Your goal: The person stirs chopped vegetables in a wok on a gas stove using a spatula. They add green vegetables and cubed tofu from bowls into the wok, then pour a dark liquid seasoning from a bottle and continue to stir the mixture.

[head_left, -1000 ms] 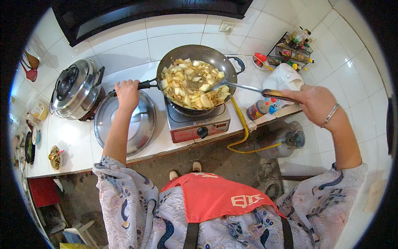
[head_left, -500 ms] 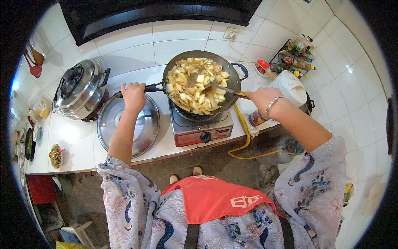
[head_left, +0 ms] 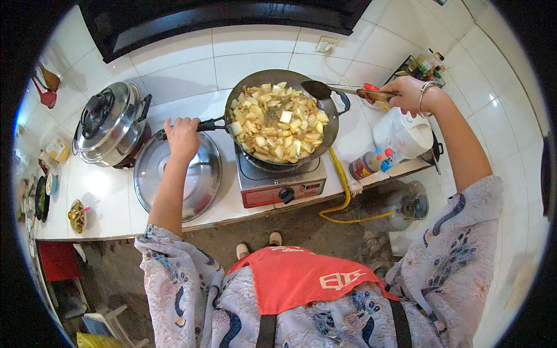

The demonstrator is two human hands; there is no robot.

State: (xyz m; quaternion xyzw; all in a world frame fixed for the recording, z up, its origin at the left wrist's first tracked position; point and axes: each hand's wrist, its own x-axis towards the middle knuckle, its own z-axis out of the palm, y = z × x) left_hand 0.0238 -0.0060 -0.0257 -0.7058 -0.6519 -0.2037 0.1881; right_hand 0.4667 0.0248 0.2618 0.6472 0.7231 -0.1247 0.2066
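A dark wok (head_left: 332, 129) sits on a portable gas stove (head_left: 264, 194). Pale, cut-up chunks of food (head_left: 278, 133), glossy with some liquid, fill much of it. My left hand (head_left: 182, 139) is closed around the wok's long black handle (head_left: 211, 124). On the other side, my right hand (head_left: 411, 95) grips the wooden end of a wok spatula (head_left: 316, 89). The spatula's dark head is over the wok's far right rim, apart from the food.
Left of the stove lie a steel lid (head_left: 191, 191) and a lidded steel pot (head_left: 110, 130). A white appliance (head_left: 403, 136) and a bottle (head_left: 365, 165) stand to the right. A yellow hose (head_left: 346, 191) runs down to a container (head_left: 415, 206). Condiments (head_left: 426, 64) fill a corner rack.
My right hand has lifted the spatula out of the food, moving it up and to the right. The left hand keeps its hold on the wok handle. The food lies rearranged.
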